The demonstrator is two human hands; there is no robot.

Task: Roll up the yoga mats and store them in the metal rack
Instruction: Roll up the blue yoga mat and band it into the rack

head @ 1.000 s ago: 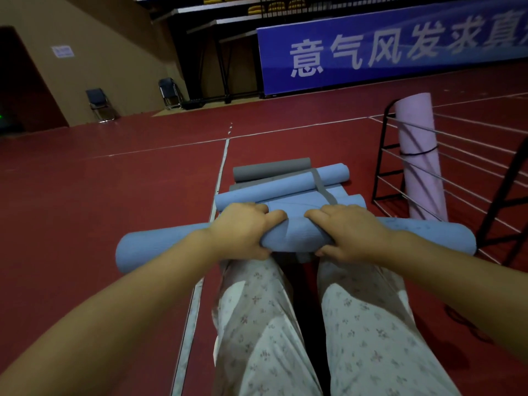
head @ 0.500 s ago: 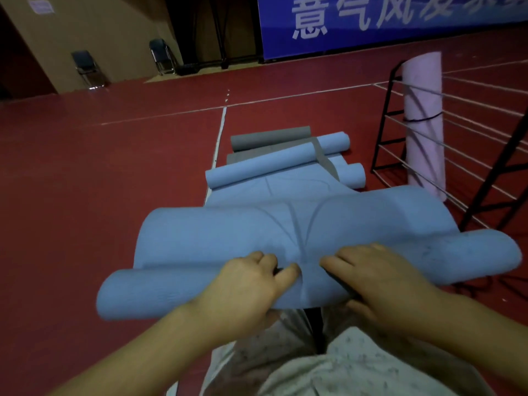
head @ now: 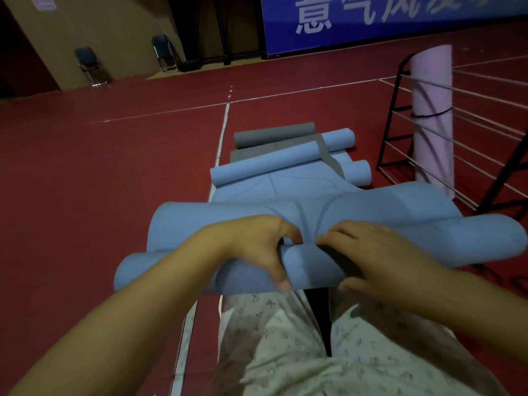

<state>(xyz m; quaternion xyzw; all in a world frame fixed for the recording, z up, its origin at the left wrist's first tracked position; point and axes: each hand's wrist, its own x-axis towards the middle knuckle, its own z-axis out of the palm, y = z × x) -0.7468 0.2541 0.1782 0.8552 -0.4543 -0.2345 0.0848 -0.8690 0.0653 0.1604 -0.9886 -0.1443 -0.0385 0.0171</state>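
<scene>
Blue yoga mat [head: 200, 270] roll, fingers [head: 281, 277] of both hands curled round its middle

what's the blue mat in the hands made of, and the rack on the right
Blue mat: looks like soft foam or rubber, matte; it bends and dents under the left hand and right hand with no shine. Exact material unclear. Rack: seemingly metal, with a black painted frame and thin pale, slightly glossy bars.

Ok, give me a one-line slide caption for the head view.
Both hands, left and right, grip a half-rolled blue yoga mat beside the metal rack holding a pink mat.
</scene>
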